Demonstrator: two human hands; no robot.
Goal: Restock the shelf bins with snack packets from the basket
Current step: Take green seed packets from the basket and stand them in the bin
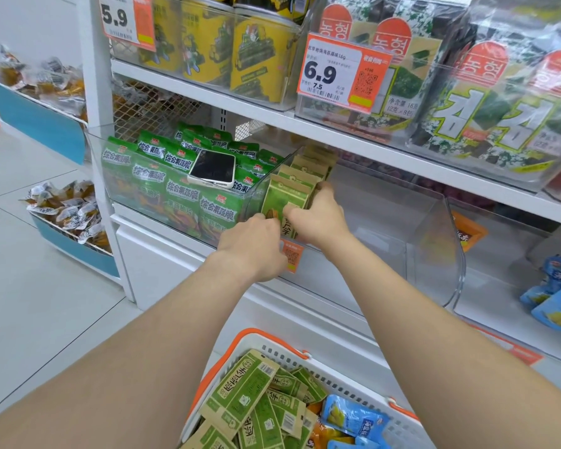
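Observation:
A row of olive-green and tan snack packets (292,186) stands upright along the left side of a clear shelf bin (402,228). My right hand (321,215) grips the front packets from the right side. My left hand (253,244) reaches over the bin's front wall, fingers curled on the foremost packet from the left. Below, a white basket with orange rim (347,380) holds several of the same green packets (240,396), blue packets (353,419) and orange ones.
The bin to the left is full of bright green packets (162,186) with a white phone (212,168) lying on top. The right bin holds an orange packet (467,233). Blue packets (554,296) sit lower right. Seaweed bags (486,102) fill the shelf above.

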